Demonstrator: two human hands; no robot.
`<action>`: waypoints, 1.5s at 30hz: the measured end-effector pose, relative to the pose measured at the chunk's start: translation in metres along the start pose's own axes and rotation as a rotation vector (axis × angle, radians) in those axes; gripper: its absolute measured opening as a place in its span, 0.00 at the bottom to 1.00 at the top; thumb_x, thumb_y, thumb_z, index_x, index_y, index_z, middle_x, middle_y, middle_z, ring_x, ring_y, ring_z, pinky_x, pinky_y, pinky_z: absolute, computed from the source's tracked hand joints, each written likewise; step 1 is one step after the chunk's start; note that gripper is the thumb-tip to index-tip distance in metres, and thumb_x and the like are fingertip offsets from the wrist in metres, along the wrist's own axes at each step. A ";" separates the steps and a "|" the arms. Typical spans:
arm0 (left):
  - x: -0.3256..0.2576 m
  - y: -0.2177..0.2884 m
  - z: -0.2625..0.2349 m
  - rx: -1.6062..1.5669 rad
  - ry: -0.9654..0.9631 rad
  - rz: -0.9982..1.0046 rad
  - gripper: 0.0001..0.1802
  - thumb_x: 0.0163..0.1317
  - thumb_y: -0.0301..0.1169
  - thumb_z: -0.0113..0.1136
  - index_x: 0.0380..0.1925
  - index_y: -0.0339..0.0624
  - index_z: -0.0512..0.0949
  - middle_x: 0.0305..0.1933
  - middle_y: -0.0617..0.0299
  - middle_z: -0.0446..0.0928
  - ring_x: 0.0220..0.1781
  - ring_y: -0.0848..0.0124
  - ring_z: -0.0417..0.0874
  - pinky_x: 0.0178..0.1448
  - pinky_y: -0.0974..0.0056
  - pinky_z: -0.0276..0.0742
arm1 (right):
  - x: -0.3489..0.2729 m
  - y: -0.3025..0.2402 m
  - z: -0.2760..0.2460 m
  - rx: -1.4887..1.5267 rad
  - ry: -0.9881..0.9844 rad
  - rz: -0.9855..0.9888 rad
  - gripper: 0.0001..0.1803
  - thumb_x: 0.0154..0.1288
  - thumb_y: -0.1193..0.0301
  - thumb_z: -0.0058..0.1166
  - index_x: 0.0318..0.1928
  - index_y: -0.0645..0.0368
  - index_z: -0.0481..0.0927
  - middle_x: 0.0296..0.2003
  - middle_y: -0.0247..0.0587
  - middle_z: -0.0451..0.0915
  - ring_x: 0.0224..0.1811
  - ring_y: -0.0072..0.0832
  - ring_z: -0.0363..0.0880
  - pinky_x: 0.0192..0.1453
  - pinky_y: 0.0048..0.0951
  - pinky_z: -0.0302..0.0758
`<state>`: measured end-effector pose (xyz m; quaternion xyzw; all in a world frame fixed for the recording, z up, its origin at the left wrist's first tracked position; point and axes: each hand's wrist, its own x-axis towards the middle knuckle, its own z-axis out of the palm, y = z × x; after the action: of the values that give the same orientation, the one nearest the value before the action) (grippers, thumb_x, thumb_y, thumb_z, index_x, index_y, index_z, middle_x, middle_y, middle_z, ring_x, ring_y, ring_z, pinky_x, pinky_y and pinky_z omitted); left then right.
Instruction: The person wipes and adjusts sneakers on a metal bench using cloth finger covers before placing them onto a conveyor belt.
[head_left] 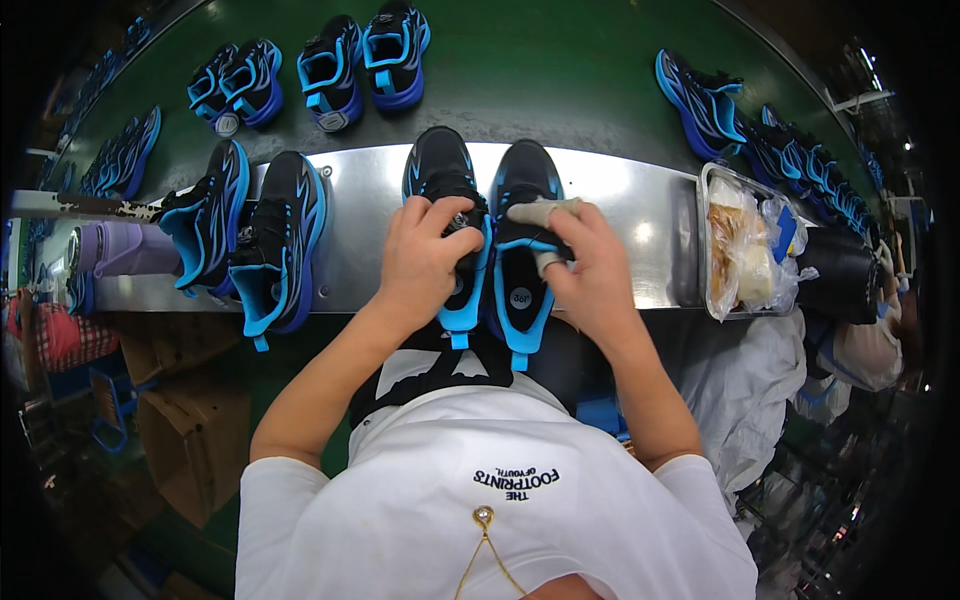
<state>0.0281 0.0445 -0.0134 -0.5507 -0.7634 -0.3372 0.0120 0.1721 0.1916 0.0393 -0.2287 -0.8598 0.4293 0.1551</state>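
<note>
A pair of black and blue sneakers lies in front of me on the metal ledge, toes pointing away and heels toward my body. On the left sneaker (440, 160), my left hand (425, 262) is closed with thumb and fingers around the round dial on its tongue. My right hand (592, 268), with pale coverings on its thumb and index finger, pinches the right sneaker (526, 172) at the tongue and collar. A round label shows inside that shoe. Bright blue pull tabs stick out at both heels. My fingers partly hide both tongues.
Another sneaker pair (285, 225) stands left on the metal ledge (620, 215), beside a purple roll (125, 248). Several sneakers stand on the green belt (540, 60) beyond. A metal tray (712, 290) of plastic bags sits right. Below left is a cardboard box (195, 440).
</note>
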 end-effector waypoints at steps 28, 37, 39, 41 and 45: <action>0.019 0.008 -0.009 -0.243 -0.003 -0.289 0.10 0.46 0.18 0.61 0.32 0.37 0.79 0.39 0.54 0.74 0.46 0.54 0.73 0.51 0.56 0.70 | -0.013 0.010 -0.013 -0.126 -0.093 -0.294 0.12 0.63 0.75 0.55 0.47 0.57 0.77 0.38 0.44 0.76 0.47 0.47 0.74 0.51 0.43 0.72; 0.019 0.003 -0.012 -0.109 -0.192 -0.010 0.09 0.46 0.20 0.64 0.29 0.41 0.84 0.35 0.60 0.78 0.43 0.56 0.73 0.48 0.56 0.71 | -0.012 0.053 -0.014 0.226 -0.404 -0.297 0.14 0.60 0.76 0.59 0.47 0.58 0.82 0.41 0.43 0.76 0.50 0.42 0.74 0.57 0.37 0.70; 0.018 0.003 -0.006 -0.058 -0.170 0.009 0.09 0.46 0.20 0.64 0.30 0.40 0.84 0.37 0.59 0.78 0.43 0.56 0.73 0.49 0.56 0.71 | -0.014 0.055 -0.015 0.267 -0.401 -0.340 0.15 0.60 0.76 0.59 0.49 0.57 0.82 0.39 0.43 0.75 0.48 0.41 0.74 0.56 0.37 0.71; 0.013 0.013 0.001 0.032 -0.089 0.009 0.12 0.46 0.20 0.63 0.34 0.38 0.83 0.40 0.56 0.76 0.45 0.53 0.73 0.50 0.55 0.71 | -0.020 0.048 -0.004 0.103 -0.320 -0.295 0.17 0.59 0.76 0.59 0.50 0.56 0.82 0.38 0.43 0.74 0.48 0.40 0.74 0.55 0.36 0.71; 0.006 0.025 0.014 -0.128 0.206 -0.284 0.16 0.46 0.19 0.61 0.38 0.38 0.81 0.38 0.54 0.75 0.46 0.51 0.74 0.50 0.55 0.71 | -0.016 0.040 -0.008 0.057 -0.243 -0.273 0.17 0.59 0.73 0.63 0.49 0.56 0.81 0.36 0.42 0.73 0.46 0.41 0.73 0.53 0.37 0.71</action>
<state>0.0520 0.0606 -0.0095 -0.3998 -0.8052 -0.4380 0.0074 0.1999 0.2099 0.0104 -0.0517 -0.8827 0.4530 0.1134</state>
